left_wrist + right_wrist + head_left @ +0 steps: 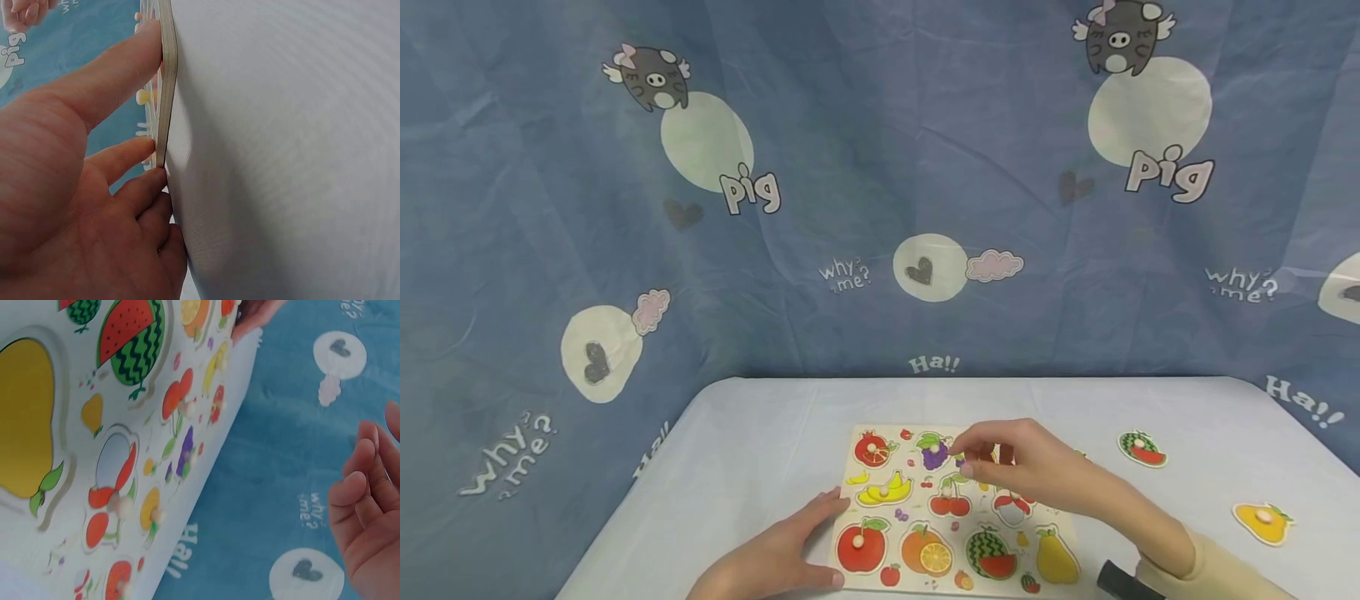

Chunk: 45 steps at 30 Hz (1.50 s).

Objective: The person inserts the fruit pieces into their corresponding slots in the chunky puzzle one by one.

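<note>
A pale fruit puzzle board (917, 521) lies on the table. My left hand (775, 546) rests at its left edge, with thumb and index fingertips touching the edge (166, 94) and the other fingers bent against the tabletop. My right hand (1026, 462) hovers over the board's upper right, near the grapes piece (934, 452), fingers loosely bent; nothing shows between them in the right wrist view. Knobs stand on the apple piece (859, 547) and cherry piece (950, 502). A red piece with a knob (103, 525) lies by a pale recess (114, 459). The right hand hides part of the upper board.
Right of the board lie a watermelon piece (1142, 450) and a yellow pear piece (1264, 523). A dark cylindrical object (1126, 581) shows beside the right forearm. Behind the white-covered table (760, 450) hangs a blue printed curtain (850, 167).
</note>
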Motion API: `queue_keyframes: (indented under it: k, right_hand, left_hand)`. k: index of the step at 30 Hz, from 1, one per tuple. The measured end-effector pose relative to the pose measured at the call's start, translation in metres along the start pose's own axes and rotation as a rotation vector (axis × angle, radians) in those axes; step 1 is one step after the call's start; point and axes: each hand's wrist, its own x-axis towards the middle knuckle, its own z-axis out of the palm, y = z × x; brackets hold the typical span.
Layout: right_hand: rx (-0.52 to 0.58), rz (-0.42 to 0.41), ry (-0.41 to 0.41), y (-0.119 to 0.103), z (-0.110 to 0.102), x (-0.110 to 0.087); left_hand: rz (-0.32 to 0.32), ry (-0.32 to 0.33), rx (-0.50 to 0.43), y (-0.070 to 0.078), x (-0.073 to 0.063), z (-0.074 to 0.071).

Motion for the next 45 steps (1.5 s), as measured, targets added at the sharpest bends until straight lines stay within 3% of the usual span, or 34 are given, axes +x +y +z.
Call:
queue_keyframes:
  k: [10, 19, 29, 45]
  right_hand:
    - [0.002, 0.035, 0.057, 0.009, -0.010, -0.015]
    - [0.009, 0.088, 0.094, 0.016, -0.018, -0.030]
    - [-0.005, 0.071, 0.168, 0.027, -0.020, -0.049]
    - [-0.053, 0.128, 0.244, 0.042, -0.036, -0.077]
  left_hand:
    - [0.004, -0.001, 0.000, 0.001, 0.000, 0.000]
    - [-0.043, 0.000, 0.004, 0.001, 0.000, 0.000]
    - [-0.035, 0.004, 0.006, 0.003, -0.001, 0.001]
    - [-0.019, 0.008, 0.043, 0.002, 0.001, 0.001]
